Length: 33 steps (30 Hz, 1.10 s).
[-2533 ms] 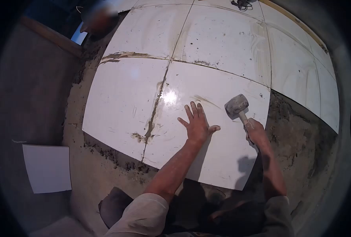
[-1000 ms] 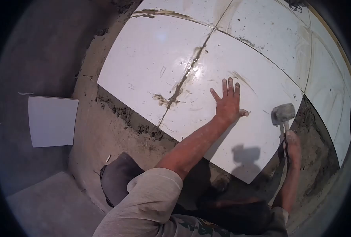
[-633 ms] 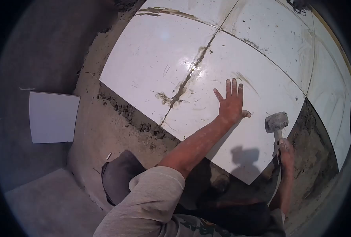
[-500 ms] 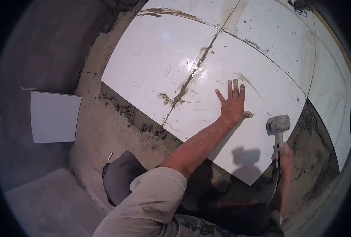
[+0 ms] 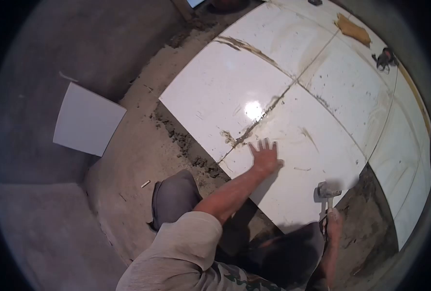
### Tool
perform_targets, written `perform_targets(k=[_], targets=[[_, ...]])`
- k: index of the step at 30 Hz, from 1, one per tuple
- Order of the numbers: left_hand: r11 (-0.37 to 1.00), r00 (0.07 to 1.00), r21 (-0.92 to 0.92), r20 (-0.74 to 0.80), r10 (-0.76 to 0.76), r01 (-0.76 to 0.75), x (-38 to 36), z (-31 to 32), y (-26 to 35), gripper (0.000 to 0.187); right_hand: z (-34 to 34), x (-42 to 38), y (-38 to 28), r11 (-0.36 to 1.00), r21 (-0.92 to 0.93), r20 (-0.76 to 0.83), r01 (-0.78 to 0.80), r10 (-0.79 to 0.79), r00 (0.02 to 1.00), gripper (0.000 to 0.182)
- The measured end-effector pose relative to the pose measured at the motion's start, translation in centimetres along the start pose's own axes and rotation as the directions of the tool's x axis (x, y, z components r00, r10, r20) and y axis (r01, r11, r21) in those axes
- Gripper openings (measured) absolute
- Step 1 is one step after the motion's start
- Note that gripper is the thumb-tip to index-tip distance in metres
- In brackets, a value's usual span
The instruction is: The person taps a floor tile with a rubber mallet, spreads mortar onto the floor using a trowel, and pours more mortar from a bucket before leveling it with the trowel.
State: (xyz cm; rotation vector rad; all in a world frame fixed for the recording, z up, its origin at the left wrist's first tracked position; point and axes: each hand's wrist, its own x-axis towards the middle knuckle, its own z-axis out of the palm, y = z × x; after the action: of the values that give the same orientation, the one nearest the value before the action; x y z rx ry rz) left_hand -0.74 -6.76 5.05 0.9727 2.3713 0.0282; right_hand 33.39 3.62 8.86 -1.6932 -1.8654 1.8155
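My left hand [image 5: 265,158] lies with its fingers spread on a large white tile [image 5: 300,169], close to the joint with the neighbouring tile [image 5: 220,92]. Wet grey-brown mortar smears that joint. In my right hand [image 5: 333,222] is the handle of a mallet [image 5: 329,190]; its grey head is over the same tile, near the right corner. Whether the head touches the tile I cannot tell.
Crumbly mortar [image 5: 181,140] runs along the tiles' left edge. A loose white tile [image 5: 89,119] leans at the left. A yellowish piece [image 5: 353,30] and a dark tool [image 5: 384,59] lie at the upper right. Bare mortar [image 5: 361,228] shows beside the mallet.
The view has shifted, with more of the far tiles showing. My left hand is nearer the joint between the tiles. The mallet's head is lower, closer to its shadow.
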Motion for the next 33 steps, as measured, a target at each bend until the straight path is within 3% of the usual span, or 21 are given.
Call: perform_targets(k=[4,7,9,10,11,13,15,17,18,20,21,22,24,25,27,28,29,31,33], targets=[[0.997,0.998,-0.038,-0.016,-0.064,0.063,-2.8,-7.5,-3.0,0.072,-2.4,0.8,-1.2,0.989,-0.134,-0.014,0.065,-0.067,0.998,0.033],[0.999,1.000,-0.044,-0.008,0.024,-0.025,-5.4,-14.6,-4.2,0.069,-3.3,3.7,-1.5,0.957,-0.228,-0.076,0.178,-0.200,0.977,0.033],[0.993,0.989,-0.019,0.088,0.119,-0.118,-6.5,-18.4,-5.6,0.067,-3.5,7.7,0.3,0.805,-0.444,-0.083,0.395,-0.475,0.876,0.033],[0.992,0.986,-0.013,0.106,0.128,-0.127,-7.2,-20.7,-6.2,0.066,-2.0,5.8,-5.5,0.944,-0.265,-0.077,0.198,-0.226,0.971,0.031],[0.993,0.988,-0.026,0.104,0.118,-0.116,-7.3,-21.8,-7.3,0.066,-1.2,6.6,-8.4,0.939,-0.277,-0.065,0.203,-0.229,0.971,0.031],[0.994,0.993,-0.019,-0.055,0.107,-0.108,-7.5,-22.6,-10.2,0.065,1.8,7.9,-12.3,0.967,-0.234,-0.088,0.098,-0.121,0.989,0.032],[0.993,0.992,-0.045,-0.071,0.106,-0.109,-7.2,-22.8,-13.0,0.064,6.3,6.9,-18.5,0.974,-0.197,-0.055,0.109,-0.122,0.991,0.028],[0.987,0.984,0.019,0.090,0.157,-0.159,-6.8,-22.8,-15.9,0.065,10.8,7.1,-22.5,0.974,-0.205,-0.032,0.099,-0.108,0.994,0.025],[0.984,0.980,0.034,0.096,0.173,-0.177,-6.0,-21.7,-17.6,0.065,13.3,6.8,-24.5,0.965,-0.242,-0.019,0.100,-0.108,0.994,0.024],[0.915,0.860,0.196,0.455,0.233,-0.352,-5.4,-25.2,-17.9,0.060,18.5,6.7,-27.3,0.963,-0.254,0.005,0.095,-0.097,0.995,0.023],[0.886,0.849,0.124,0.371,0.376,-0.447,-4.0,-24.5,-18.6,0.056,21.1,6.3,-28.0,0.964,-0.248,0.046,0.096,-0.087,0.995,0.022],[0.859,0.848,-0.011,0.151,0.507,-0.512,-3.1,-24.4,-19.4,0.048,23.9,6.4,-28.5,0.953,-0.292,0.037,0.085,-0.077,0.996,0.022],[0.787,0.788,-0.087,-0.168,0.593,-0.611,-0.2,-24.6,-20.4,0.027,29.7,5.3,-29.4,0.966,-0.260,0.027,-0.001,0.009,1.000,0.023],[0.776,0.780,-0.109,-0.171,0.602,-0.622,1.4,-24.5,-21.6,0.027,32.6,4.6,-29.7,0.970,-0.238,0.020,-0.053,0.060,0.998,0.024],[0.781,0.789,-0.115,-0.143,0.598,-0.613,4.2,-24.8,-24.4,0.020,37.7,3.8,-28.7,0.967,-0.229,-0.003,-0.107,0.110,0.994,0.023],[0.797,0.800,-0.079,-0.015,0.599,-0.598,4.9,-25.8,-26.2,0.018,39.9,3.2,-28.4,0.978,-0.165,0.006,-0.131,0.134,0.991,0.022],[0.781,0.785,-0.098,-0.009,0.619,-0.617,5.7,-26.7,-27.9,0.018,42.0,2.5,-28.2,0.983,-0.098,0.012,-0.158,0.160,0.987,0.022],[0.744,0.744,0.109,0.236,0.625,-0.659,6.7,-28.6,-30.6,0.022,45.6,1.8,-28.4,0.981,-0.017,-0.029,-0.195,0.195,0.980,0.020],[0.724,0.715,0.099,0.295,0.634,-0.683,8.9,-29.4,-31.8,0.030,48.6,2.3,-28.3,0.979,0.061,-0.059,-0.192,0.196,0.979,0.021]])
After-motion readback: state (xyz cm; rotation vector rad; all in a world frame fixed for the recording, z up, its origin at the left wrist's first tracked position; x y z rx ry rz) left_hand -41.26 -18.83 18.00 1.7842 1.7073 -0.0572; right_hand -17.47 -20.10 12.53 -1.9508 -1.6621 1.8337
